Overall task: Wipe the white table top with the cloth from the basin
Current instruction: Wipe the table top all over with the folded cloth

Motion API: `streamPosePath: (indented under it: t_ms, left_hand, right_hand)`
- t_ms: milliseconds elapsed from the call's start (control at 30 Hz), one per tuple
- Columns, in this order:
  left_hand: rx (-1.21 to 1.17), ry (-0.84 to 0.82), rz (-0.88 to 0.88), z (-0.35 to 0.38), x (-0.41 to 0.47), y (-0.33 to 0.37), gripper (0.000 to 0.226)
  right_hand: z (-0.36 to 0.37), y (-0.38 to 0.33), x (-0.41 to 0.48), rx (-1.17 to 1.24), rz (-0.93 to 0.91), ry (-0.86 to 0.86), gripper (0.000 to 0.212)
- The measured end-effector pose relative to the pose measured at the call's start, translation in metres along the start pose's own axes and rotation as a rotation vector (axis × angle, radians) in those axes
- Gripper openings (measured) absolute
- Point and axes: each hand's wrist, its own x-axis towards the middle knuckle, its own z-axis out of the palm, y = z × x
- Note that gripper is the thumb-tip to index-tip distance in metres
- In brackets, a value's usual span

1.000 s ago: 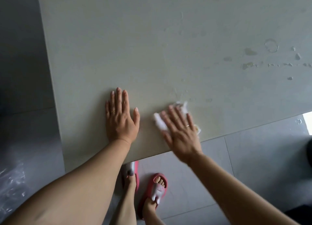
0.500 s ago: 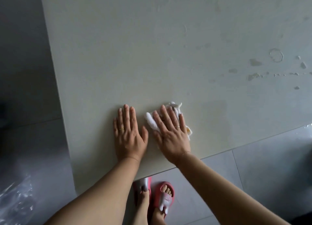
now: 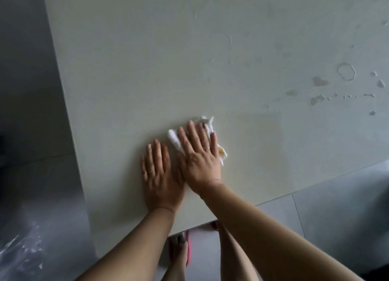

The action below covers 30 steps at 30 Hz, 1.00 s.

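Note:
The white table top [image 3: 147, 59] fills most of the view. A crumpled white cloth [image 3: 174, 138] lies near its front edge, mostly hidden under my right hand [image 3: 199, 156], which presses flat on it with fingers spread. My left hand [image 3: 161, 176] rests flat on the bare table just left of the right hand, touching it at the thumb side. A faint damp streak runs to the right of the cloth. Wet blotches and droplets [image 3: 317, 98] mark the table's right side.
The table's left edge [image 3: 69, 120] and front edge [image 3: 294, 193] border a grey tiled floor [image 3: 336, 217]. My feet in pink slippers [image 3: 181, 251] stand under the front edge. Crinkled clear plastic [image 3: 21, 253] lies on the floor at lower left.
My right hand has slid the cloth leftward along the front edge until it meets the left hand. The left hand stayed planted flat on the table.

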Motion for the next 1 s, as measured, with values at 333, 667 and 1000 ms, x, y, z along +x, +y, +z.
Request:
streamPosePath:
  t_ms: [333,667,1000]
  left_hand:
    - [-0.133,0.012,-0.027,-0.018,0.02,0.005,0.065]
    - [-0.195,0.11,-0.136,-0.03,0.149,0.046,0.063]
    - [-0.08,0.074,-0.147,-0.01,0.16,0.043,0.066]
  right_hand:
    - [-0.048,0.128,0.064,-0.036,0.372,0.083,0.058]
    - [-0.036,0.072,0.081,-0.098,-0.337,-0.046,0.054]
    - [-0.049,0.092,0.124,-0.023,0.189,0.07,0.062]
